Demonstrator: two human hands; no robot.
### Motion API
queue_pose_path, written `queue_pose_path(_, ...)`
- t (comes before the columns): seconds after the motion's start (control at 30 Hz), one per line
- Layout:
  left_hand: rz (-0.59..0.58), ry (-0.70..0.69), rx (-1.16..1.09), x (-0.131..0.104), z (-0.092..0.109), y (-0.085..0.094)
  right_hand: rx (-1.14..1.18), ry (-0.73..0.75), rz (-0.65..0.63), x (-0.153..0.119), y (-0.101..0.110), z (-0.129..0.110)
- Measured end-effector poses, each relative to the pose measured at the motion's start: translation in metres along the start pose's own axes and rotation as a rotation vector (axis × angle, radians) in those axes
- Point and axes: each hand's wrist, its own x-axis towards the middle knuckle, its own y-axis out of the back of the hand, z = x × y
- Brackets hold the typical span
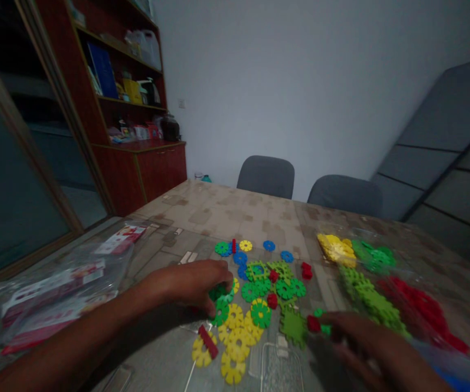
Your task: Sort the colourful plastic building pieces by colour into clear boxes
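Note:
My left hand (pixel 202 280) reaches over the pile, its fingers and thumb curled round a green notched disc (pixel 218 292). Another green disc (pixel 221 314) lies just below its thumb. At the right, my right hand (pixel 361 337) is smeared by motion. Its fingertips are close to a red block (pixel 313 324) and a partly hidden green disc (pixel 325 329); whether it holds either is unclear. A square green toothed plate (pixel 293 325) lies left of that block. Yellow notched discs (pixel 238 343) overlap in front, one with a red bar (pixel 208 341) across it.
Plastic packets with printed labels (pixel 55 286) lie at left on the patterned table (pixel 218 209). At right are bagged pieces: yellow (pixel 339 249), green (pixel 376 257), light green (pixel 373 299) and red (pixel 422 310). Two grey chairs (pixel 266 175) stand behind the table, near a red-brown cabinet (pixel 161 174).

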Motion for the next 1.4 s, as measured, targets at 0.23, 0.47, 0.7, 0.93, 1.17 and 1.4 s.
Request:
queue_pose_path(0.23,0.041,-0.006,0.05,0.001,0.007,-0.007,0.077,0.115,-0.382,0.061,-0.056,-0.095)
queue_pose_path(0.47,0.128,0.033,0.077,0.012,-0.001,-0.005,0.062,-0.053,-0.133,0.072,-0.044,-0.059)
queue_pose_path(0.7,0.171,0.036,0.018,0.019,-0.01,-0.009,-0.26,-0.303,-0.089,0.085,-0.038,-0.042)
queue_pose_path(0.93,0.129,0.019,0.005,0.02,-0.015,-0.007,-0.295,-0.356,-0.128,0.088,-0.044,-0.026)
queue_pose_path(1.17,0.094,0.021,-0.046,0.018,-0.013,-0.005,-0.204,-0.341,-0.07,0.088,-0.051,-0.018)
queue_pose_path(1.4,0.129,0.002,-0.085,0.022,-0.019,-0.011,-0.128,-0.315,-0.034,0.088,-0.055,-0.014)
